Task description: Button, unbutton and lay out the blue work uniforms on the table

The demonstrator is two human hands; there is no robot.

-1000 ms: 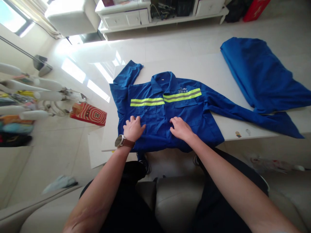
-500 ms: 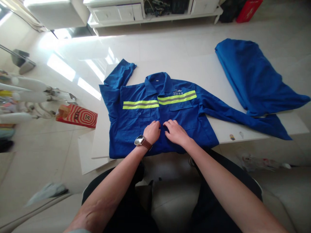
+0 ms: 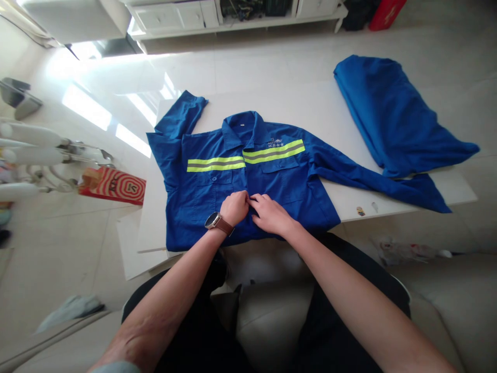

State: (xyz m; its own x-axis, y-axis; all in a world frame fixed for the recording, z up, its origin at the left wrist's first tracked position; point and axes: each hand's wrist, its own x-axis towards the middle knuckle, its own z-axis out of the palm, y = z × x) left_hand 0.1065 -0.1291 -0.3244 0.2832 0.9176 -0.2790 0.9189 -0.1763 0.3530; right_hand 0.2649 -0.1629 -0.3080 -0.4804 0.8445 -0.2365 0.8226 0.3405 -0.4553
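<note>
A blue work jacket with yellow reflective stripes lies face up on a white table, collar away from me, its right sleeve stretched out to the right. My left hand, with a brown-strapped watch at the wrist, is closed in a pinch on the jacket's front opening near the lower middle. My right hand meets it there, fingers curled onto the same placket edge. The fingertips of both hands touch.
A second blue garment lies on the table's right part. On the floor to the left are a red patterned box and a drying rack. A white cabinet stands beyond. My dark-trousered legs are under the table edge.
My left hand slid right from the jacket's left panel to the centre front and closed on it. My right hand shifted slightly left to meet it. The view drifted left.
</note>
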